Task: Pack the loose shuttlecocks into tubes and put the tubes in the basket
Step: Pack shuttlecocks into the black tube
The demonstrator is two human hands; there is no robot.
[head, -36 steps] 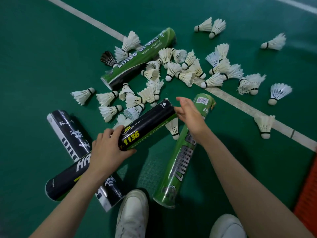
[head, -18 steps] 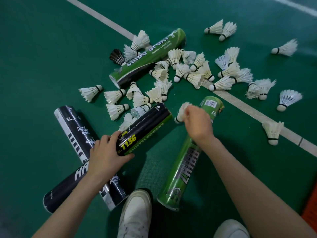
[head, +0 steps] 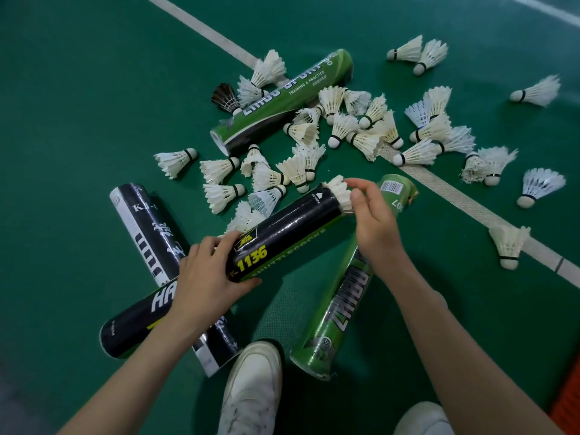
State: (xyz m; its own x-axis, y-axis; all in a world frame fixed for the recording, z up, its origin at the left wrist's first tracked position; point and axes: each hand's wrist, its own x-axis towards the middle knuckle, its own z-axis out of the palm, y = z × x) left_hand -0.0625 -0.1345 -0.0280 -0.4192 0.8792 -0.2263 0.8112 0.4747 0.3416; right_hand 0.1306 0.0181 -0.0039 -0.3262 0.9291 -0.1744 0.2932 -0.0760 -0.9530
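Left hand (head: 204,277): grip closed round the lower half of the black tube (head: 292,227) marked 1136, fingers over the top, thumb below. The tube is held tilted and, judging by its shadow, off the floor (head: 78,105). Its open mouth points up and right toward the other hand. Judged reason: this presents the mouth for loading and braces the tube against the push.

Right hand (head: 373,221): at that mouth, grip closed lightly on a shuttlecock (head: 337,189), fingertips (head: 361,185) on the feather skirt. The cork end is inside the tube and the feathers stand proud of the rim. Cork-first is sensible, since the skirts nest that way.

Loose shuttlecocks (head: 342,125) lie scattered on the floor just beyond the tube, near enough to reach. A near green tube (head: 342,306) lies flat under the right wrist, and a far green tube (head: 282,102) lies among the scatter. Two spare black tubes (head: 147,233) lie crossed at left.

Orange edge (head: 569,403) at lower right: cannot tell whether it is the basket.

Judged stage: early, most shuttlecocks unpacked.
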